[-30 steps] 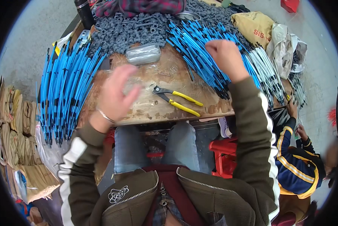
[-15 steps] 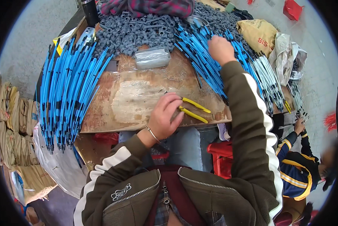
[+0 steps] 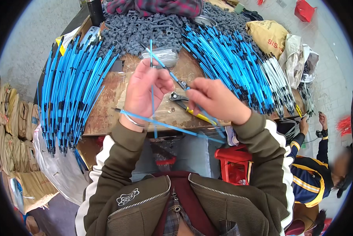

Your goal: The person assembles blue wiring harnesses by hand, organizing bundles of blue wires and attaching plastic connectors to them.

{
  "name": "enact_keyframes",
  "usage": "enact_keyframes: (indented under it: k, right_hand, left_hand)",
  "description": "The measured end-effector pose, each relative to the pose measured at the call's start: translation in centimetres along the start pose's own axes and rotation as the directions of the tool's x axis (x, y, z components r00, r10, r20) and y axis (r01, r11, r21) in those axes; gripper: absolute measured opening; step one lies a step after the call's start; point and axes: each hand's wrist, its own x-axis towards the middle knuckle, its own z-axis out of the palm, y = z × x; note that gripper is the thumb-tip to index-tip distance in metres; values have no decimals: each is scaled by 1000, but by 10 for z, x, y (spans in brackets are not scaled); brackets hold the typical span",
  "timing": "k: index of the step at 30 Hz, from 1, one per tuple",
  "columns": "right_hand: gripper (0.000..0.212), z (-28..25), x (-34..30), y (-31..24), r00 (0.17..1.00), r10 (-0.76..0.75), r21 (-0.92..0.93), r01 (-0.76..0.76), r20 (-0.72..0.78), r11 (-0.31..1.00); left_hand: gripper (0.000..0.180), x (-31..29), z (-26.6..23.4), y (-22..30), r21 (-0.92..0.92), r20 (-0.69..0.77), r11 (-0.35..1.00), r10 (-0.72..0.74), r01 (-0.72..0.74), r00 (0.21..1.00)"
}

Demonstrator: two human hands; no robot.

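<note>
Over the table's front half, my left hand [image 3: 141, 90] pinches a thin blue rod [image 3: 153, 106] upright between thumb and fingers. My right hand [image 3: 219, 100] is closed on a second blue rod [image 3: 160, 61] with dark fittings, which slants across in front of my left fingers. A third blue rod [image 3: 164, 125] crosses below both hands, past my left wrist; whether the rods are joined cannot be made out. Beneath my right hand lie pliers with yellow handles [image 3: 200, 115], their dark jaws pointing left.
Bundles of blue rods lie at left [image 3: 66, 98] and right [image 3: 227, 59], with white rods [image 3: 279, 82] farther right. A heap of grey plastic fittings [image 3: 141, 33] fills the back, behind a clear box of thin pins [image 3: 160, 57]. A co-worker [image 3: 310, 177] sits at right.
My right hand has come back from the right-hand blue bundle to the middle, now holding a rod. My left hand has lifted from beside the pliers, and blue rods now cross between both hands.
</note>
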Motion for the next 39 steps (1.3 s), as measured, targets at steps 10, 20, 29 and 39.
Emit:
enact_keyframes:
  k: [10,20,29,39]
  right_hand:
    - [14,-115,172,107,729,-477,-746,-68,-491,663]
    - [24,-123,218,109,947,184,-805,-322,-264,499]
    - [37,-117,161,82,769,-347,-728,-214,-537,652]
    - [28,-12,7,-4,948,-299,-40,296,-113,954]
  left_hand:
    - [12,4,-40,-10,31,158,946,-324,323,933]
    - [12,5,-41,-12,122,65,956,-276,267,959]
    - [13,10,-54,-18,63,54,981,-188,185,981]
    - [19,4,-27,-16,-127,-35,987,-108,103,994]
